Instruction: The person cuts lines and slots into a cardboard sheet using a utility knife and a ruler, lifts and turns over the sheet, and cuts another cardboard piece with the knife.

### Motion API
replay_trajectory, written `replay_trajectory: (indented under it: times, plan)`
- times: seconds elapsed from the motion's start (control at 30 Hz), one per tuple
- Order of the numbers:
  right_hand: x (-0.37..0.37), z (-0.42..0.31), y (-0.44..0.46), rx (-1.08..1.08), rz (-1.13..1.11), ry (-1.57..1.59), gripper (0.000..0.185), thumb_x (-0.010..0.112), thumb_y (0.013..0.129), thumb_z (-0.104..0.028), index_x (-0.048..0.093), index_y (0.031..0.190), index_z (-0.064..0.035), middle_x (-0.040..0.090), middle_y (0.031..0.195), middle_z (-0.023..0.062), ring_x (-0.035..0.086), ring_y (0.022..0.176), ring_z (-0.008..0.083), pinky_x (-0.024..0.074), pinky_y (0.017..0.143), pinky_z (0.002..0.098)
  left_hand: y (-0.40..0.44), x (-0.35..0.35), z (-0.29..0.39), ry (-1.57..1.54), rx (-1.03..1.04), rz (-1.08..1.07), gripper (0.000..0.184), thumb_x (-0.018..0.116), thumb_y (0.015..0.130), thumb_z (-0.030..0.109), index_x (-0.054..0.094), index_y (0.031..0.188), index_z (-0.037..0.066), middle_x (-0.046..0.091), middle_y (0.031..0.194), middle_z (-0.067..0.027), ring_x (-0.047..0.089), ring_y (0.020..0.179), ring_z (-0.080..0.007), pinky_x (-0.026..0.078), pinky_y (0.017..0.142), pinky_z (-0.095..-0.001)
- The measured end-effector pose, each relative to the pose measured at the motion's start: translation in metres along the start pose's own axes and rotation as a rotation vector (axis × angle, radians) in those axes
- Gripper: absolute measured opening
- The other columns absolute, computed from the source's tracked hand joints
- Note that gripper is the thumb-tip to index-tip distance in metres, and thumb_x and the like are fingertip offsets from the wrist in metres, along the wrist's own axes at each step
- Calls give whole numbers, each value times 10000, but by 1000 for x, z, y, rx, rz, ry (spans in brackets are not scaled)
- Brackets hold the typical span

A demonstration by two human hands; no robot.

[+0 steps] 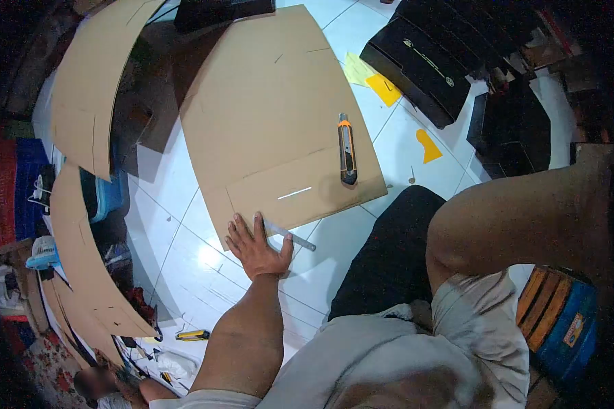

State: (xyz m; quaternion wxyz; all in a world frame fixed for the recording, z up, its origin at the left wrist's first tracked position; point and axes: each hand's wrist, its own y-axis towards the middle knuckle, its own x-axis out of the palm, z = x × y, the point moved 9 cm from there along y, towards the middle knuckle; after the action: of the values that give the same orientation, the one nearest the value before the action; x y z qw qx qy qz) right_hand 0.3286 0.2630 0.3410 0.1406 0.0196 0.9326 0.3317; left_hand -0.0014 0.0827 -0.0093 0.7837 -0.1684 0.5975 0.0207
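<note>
My left hand (259, 251) lies with its fingers spread at the near edge of a large cardboard sheet (259, 116) on the tiled floor. A metal ruler (300, 240) touches it, passing between the forefinger and the thumb. Just beyond the fingertips a thin white slot (294, 193) shows in the cardboard, with pencil lines around it. An orange and black utility knife (346, 150) rests on the right part of the sheet. My right hand is out of the picture; only the raised right arm shows.
Black boxes (416, 68) stand at the upper right, near yellow paper pieces (428, 146). More cardboard (82, 88) curves along the left. A yellow cutter (192, 335) lies on the floor at lower left, and another person (119, 395) is at the bottom left.
</note>
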Motion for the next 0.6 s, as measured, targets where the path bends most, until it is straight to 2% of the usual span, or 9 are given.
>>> replay_trajectory:
  times: [0.13, 0.2, 0.37, 0.47, 0.6]
  plan:
    - [1, 10, 4, 24, -26, 2, 292, 629, 1014, -203, 670, 1256, -46, 699, 1196, 168, 680, 1088, 279, 544, 988, 403, 0, 2, 3, 13, -21, -11, 970, 676, 859, 631, 365, 1628, 129, 109, 1735, -258, 57, 1601, -479, 22, 1281, -639]
    - [4, 16, 9, 19, -18, 13, 285, 636, 1012, -205, 677, 1248, -50, 704, 1185, 161, 681, 1080, 273, 544, 985, 398, 1, 4, -3, 11, -18, -22, 970, 633, 860, 691, 353, 1643, 192, 83, 1747, -236, 17, 1613, -457, -27, 1289, -615]
    - [21, 35, -19, 134, 8, 53, 270, 655, 1007, -210, 694, 1229, -60, 716, 1159, 144, 685, 1061, 260, 544, 977, 385, 1, 2, -3, -9, -28, -37, 945, 644, 859, 670, 366, 1636, 209, 90, 1752, -212, 18, 1616, -444, -12, 1295, -604]
    - [30, 47, -28, 170, 24, 64, 261, 667, 1004, -212, 704, 1217, -66, 723, 1143, 134, 688, 1049, 252, 543, 973, 378, 1, 3, -2, 13, 13, 15, 964, 686, 861, 634, 357, 1633, 161, 136, 1729, -251, 87, 1593, -487, 35, 1274, -656]
    - [42, 64, -22, 192, -23, 74, 249, 682, 1000, -216, 718, 1201, -74, 733, 1122, 120, 691, 1034, 242, 543, 967, 367, 1, 0, -1, 1, 3, 4, 957, 690, 857, 632, 366, 1631, 173, 114, 1739, -242, 65, 1604, -468, 14, 1283, -638]
